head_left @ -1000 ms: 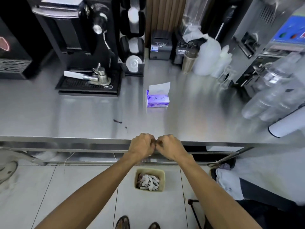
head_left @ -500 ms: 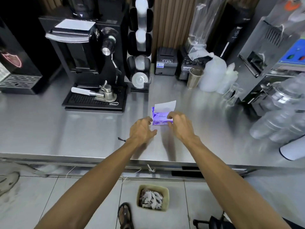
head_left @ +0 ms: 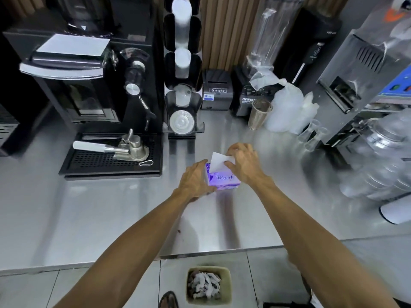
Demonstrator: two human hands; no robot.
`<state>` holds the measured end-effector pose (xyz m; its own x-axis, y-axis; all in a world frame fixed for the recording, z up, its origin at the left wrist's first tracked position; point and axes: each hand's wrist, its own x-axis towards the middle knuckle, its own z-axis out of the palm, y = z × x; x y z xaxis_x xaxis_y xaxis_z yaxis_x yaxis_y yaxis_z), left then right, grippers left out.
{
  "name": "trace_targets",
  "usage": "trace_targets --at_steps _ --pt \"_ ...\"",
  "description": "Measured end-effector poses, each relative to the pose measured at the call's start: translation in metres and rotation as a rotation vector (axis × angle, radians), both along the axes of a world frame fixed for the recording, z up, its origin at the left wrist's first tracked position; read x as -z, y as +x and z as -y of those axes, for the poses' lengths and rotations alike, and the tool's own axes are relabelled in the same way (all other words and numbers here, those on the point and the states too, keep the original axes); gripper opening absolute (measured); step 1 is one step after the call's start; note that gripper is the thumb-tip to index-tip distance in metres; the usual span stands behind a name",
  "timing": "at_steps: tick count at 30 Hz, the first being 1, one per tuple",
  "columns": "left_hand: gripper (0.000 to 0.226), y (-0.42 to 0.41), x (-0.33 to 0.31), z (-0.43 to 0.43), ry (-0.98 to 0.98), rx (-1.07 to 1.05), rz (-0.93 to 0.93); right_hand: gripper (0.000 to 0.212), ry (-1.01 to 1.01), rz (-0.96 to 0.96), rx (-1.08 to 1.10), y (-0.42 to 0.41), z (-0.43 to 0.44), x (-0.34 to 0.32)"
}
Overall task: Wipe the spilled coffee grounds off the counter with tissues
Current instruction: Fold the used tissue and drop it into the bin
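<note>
Half a sec ago both hands were only reaching the box; now L hand [head_left: 195,178] has its fingers curled round the left end of the tissue box [head_left: 224,180], mid tabletop [head_left: 89,207], & R hand [head_left: 243,162] fingers + thumb are clamped on the 1 white tissue [head_left: 219,162] sticking up from it. Count: 2 hands, 1 box, 1 tissue out, 1 bin [head_left: 228,283] of crumpled tissues on the floor, 1 dark speck of coffee grounds [head_left: 179,231] near front edge, just right of L forearm. Box reads approx "Macck"; blender base [head_left: 246,101] reads "ORIM", rest hidden
</note>
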<state>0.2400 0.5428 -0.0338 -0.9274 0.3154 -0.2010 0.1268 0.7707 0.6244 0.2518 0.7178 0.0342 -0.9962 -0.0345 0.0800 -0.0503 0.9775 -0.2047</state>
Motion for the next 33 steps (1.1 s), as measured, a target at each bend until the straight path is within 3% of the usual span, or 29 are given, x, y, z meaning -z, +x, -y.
trace_targets --at_steps 9,13,15,17,20,22,30,33 --pt "0.094 -0.014 0.003 -0.001 0.0 0.032 -0.054 0.022 -0.11 -0.049 -0.051 -0.01 -0.005 -0.049" --pt "0.094 -0.012 -0.002 -0.005 -0.03 0.056 -0.05 0.011 -0.284 -0.144 -0.112 -0.004 -0.005 -0.084" --pt "0.099 -0.006 -0.012 -0.006 0.2 -0.041 0.019 0.009 -0.472 -0.119 -0.128 0.004 -0.004 -0.103" --pt "0.094 0.0 -0.031 -0.004 0.598 -0.143 0.123 0.011 -0.679 -0.055 -0.129 0.01 -0.004 -0.114" --pt "0.064 0.011 -0.058 0.001 1.041 -0.229 0.218 0.013 -0.904 0.041 -0.113 0.012 -0.01 -0.11" --pt "0.046 0.02 -0.073 0.006 1.185 -0.349 0.25 0.016 -1.014 0.077 -0.069 0.011 -0.014 -0.099" --pt "0.021 0.046 -0.064 0.046 1.019 -0.452 0.247 0.021 -1.276 0.276 0.11 0.026 -0.014 -0.053" --pt "0.031 0.057 -0.06 0.053 0.979 -0.471 0.295 0.022 -1.318 0.371 0.141 0.036 -0.009 -0.038"
